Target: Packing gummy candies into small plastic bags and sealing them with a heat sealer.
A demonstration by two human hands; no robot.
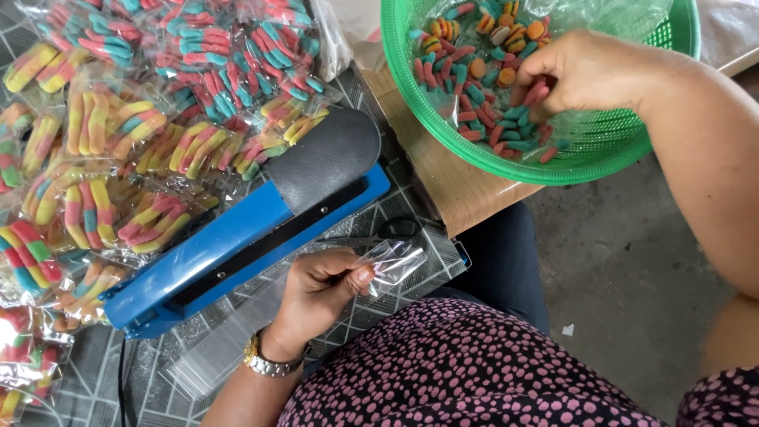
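Note:
My left hand [316,291] pinches a small clear plastic bag [393,259] just in front of a blue heat sealer [245,237] with a black press arm. My right hand [585,73] reaches into a green plastic basket [601,146] lined with clear film and closes its fingers on red and teal gummy worms [536,93]. The basket holds several more gummy worms and round orange candies [474,71].
Many sealed clear bags of striped gummy worms [142,119] lie piled at the left on the patterned tile surface. Black scissors [395,229] lie right of the sealer. A stack of flat clear bags [213,348] rests by my left wrist. A brown board [451,182] supports the basket.

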